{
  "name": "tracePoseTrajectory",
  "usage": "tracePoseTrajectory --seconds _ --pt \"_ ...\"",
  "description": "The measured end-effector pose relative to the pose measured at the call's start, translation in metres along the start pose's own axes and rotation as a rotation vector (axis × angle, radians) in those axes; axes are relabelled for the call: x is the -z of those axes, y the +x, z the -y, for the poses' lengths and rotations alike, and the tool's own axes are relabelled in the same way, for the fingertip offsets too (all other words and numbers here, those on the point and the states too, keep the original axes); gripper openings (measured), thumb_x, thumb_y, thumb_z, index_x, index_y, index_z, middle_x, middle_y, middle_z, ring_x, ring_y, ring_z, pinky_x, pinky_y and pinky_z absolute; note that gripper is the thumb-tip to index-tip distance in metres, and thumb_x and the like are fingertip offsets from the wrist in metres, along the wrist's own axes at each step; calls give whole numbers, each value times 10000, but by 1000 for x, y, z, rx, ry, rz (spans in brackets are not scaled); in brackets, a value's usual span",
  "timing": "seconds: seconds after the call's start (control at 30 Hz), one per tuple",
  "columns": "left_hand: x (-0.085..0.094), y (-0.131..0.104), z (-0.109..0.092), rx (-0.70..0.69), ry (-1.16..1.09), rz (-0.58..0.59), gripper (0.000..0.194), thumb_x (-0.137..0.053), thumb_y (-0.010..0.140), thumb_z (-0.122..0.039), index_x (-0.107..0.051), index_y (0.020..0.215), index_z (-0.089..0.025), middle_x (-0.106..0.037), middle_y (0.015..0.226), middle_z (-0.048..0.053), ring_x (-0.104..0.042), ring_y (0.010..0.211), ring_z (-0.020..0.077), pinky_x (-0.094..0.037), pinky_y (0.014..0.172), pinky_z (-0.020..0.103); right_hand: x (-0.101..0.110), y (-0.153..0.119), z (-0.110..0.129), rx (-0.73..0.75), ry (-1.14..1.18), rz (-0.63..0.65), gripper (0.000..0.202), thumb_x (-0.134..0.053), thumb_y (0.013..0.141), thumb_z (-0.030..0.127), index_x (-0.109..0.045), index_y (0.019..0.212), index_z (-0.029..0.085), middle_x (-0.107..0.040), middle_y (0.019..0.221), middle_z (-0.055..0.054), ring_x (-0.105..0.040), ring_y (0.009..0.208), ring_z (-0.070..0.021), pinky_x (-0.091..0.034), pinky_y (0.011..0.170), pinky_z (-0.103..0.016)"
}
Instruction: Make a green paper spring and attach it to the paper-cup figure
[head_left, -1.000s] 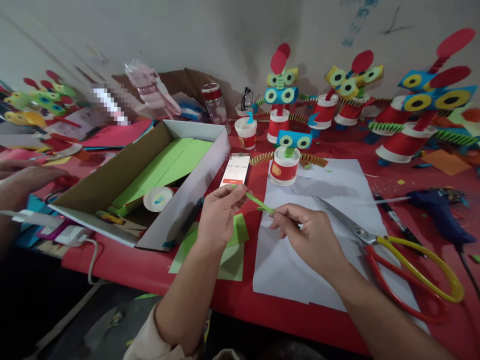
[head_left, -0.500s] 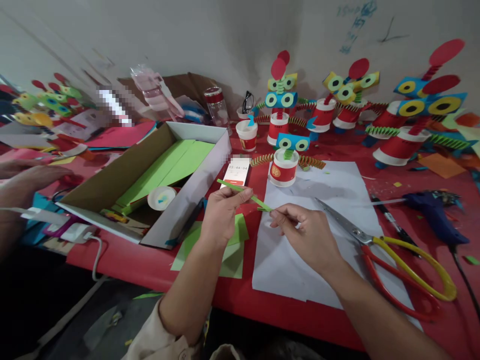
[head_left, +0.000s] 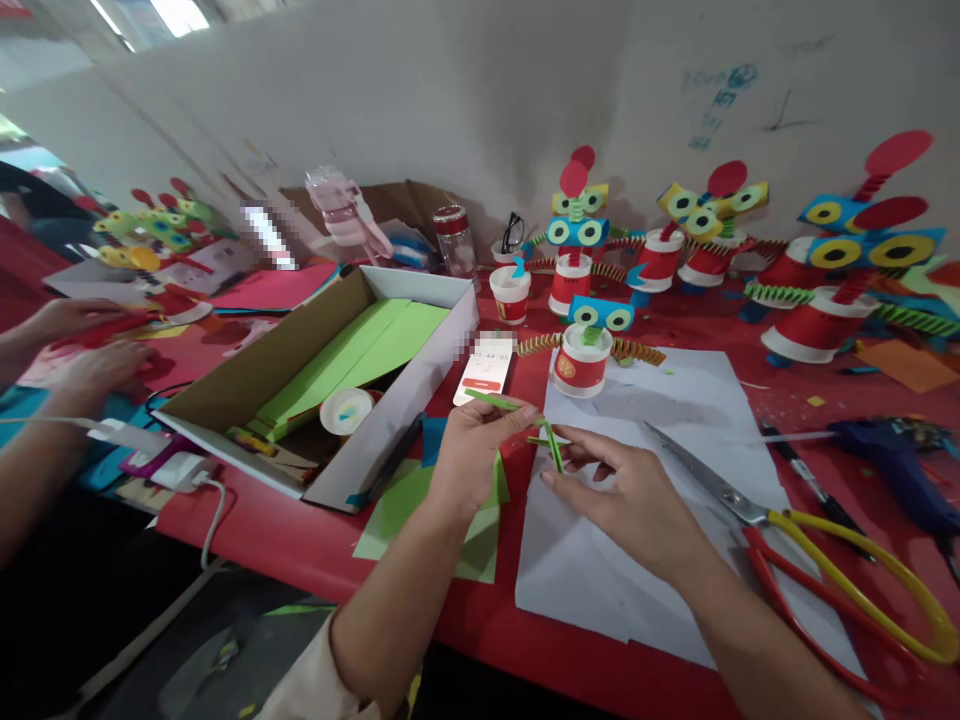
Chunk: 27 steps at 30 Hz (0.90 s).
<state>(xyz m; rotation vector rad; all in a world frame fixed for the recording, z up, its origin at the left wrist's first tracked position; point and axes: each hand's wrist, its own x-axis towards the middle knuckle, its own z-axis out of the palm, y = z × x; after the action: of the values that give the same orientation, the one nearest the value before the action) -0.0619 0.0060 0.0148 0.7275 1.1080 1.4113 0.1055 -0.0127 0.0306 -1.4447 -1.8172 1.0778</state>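
Observation:
A narrow green paper strip (head_left: pixel 491 400) is pinched in my left hand (head_left: pixel 476 455), its long end sticking out to the left. Folded sections of the strip bend down past my left fingertips. My right hand (head_left: pixel 630 490) has its thumb and fingers around this folded end, and they partly cover it. Just behind both hands stands a small red-and-white paper-cup figure (head_left: pixel 581 370) with blue paper eyes and pleated orange arms. White paper sheets (head_left: pixel 592 560) lie beneath my right hand, and green paper pieces (head_left: pixel 480 540) lie under my left forearm.
Large scissors (head_left: pixel 742 505) lie to the right, near a black marker (head_left: pixel 817 490) and a blue glue gun (head_left: pixel 892 470). At left is a cardboard box (head_left: pixel 397 400) with green paper; a phone (head_left: pixel 486 370) lies beside it. Finished cup figures line the wall. Another person's hands (head_left: pixel 105 350) work far left.
The strip's right end, nearly straight before, now bends down between my hands. My right thumb and fingers have spread a little around it. The view has tilted up slightly.

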Motion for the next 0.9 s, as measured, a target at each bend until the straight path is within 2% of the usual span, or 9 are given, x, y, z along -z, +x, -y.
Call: tracePoseTrajectory --seconds 0.1,0.17,0.23,0.27,0.37,0.5,0.63,0.77,0.9 --pt "-1 -2 -3 -35 57 -17 123 -808 605 -201 -730 690 -159 -699 663 12 -624 675 120 -492 727 261 3 0 0 45 23 89 539 -685 759 315 -598 1286 245 -736 1053 -36 -674 897 -220 -510 719 -311" --pt "-1 -3 -4 -27 87 23 118 -809 608 -205 -729 685 -165 -701 662 11 -622 660 124 -492 712 268 4 0 0 81 80 150 471 -670 786 337 -626 1245 243 -738 1037 -30 -673 882 -212 -507 698 -293" --pt "1 -3 -5 -12 96 97 111 -809 618 -214 -733 686 -172 -701 657 12 -622 651 133 -494 700 281 3 0 0 82 81 131 268 -594 853 364 -710 1056 234 -748 875 -15 -671 768 -191 -485 627 -272" --pt "2 -3 -5 -8 97 125 108 -808 622 -218 -735 686 -172 -699 655 14 -622 652 136 -494 699 284 2 0 0 74 50 97 230 -550 883 365 -729 934 231 -736 779 -5 -657 690 -178 -463 586 -266" --pt "6 -1 -7 2 86 104 117 -815 611 -222 -733 673 -167 -687 643 14 -606 650 127 -481 696 272 -2 -1 -2 78 -55 23 301 -490 916 328 -691 715 228 -693 637 14 -614 565 -156 -417 537 -263" --pt "13 2 -11 1 39 -25 148 -828 538 -208 -694 581 -160 -637 567 -6 -564 596 104 -457 661 254 -5 -3 -3 140 -79 25 274 -491 909 264 -697 731 239 -708 658 12 -640 600 -163 -432 553 -257" --pt "15 4 -16 -38 -22 -76 160 -823 492 -182 -678 557 -159 -631 553 -11 -560 575 93 -447 639 238 -5 -5 -2 186 -93 -25 273 -497 905 249 -692 714 244 -696 621 14 -639 565 -160 -422 518 -243" --pt "15 5 -17 -112 -108 -153 183 -826 480 -184 -672 577 -169 -635 566 -21 -573 585 91 -448 622 226 -6 -6 -1 190 -54 -61 263 -481 907 207 -679 738 243 -718 691 17 -678 643 -161 -447 568 -237" --pt "16 6 -17 -180 -69 -172 169 -812 511 -178 -659 583 -170 -636 569 -22 -587 588 91 -464 632 224 -9 -7 -1 203 -102 -35 251 -476 911 199 -667 752 235 -720 712 12 -681 668 -167 -448 589 -242"
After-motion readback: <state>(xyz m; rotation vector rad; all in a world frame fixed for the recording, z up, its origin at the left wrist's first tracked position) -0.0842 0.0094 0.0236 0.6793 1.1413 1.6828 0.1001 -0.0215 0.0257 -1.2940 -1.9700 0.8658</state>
